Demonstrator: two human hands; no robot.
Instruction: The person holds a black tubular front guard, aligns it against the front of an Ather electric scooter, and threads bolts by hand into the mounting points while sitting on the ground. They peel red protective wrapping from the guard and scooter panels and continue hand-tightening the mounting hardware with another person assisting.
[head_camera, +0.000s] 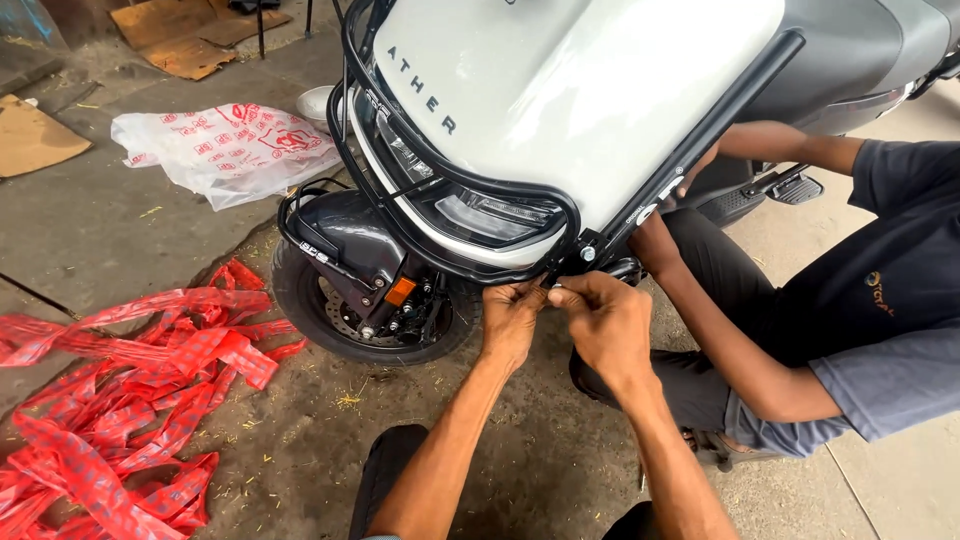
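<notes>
A pale grey scooter front (560, 100) fills the top of the view, with a black tubular crash guard (440, 175) wrapped around its headlight. Both my hands meet under the guard's lower bracket (585, 250). My left hand (512, 318) pinches something small at the bracket; what it is stays hidden by the fingers. My right hand (605, 318) is closed beside it, fingertips touching the same spot. A co-worker in a dark shirt (880, 310) crouches on the right, one hand (655, 245) on the guard's bar by the bracket.
The scooter's front wheel (345, 310) rests on the concrete floor. Red plastic strips (130, 400) lie heaped at the left. A white printed plastic bag (225, 145) lies behind the wheel, with cardboard pieces (185, 35) farther back. My knee (385, 470) is low in view.
</notes>
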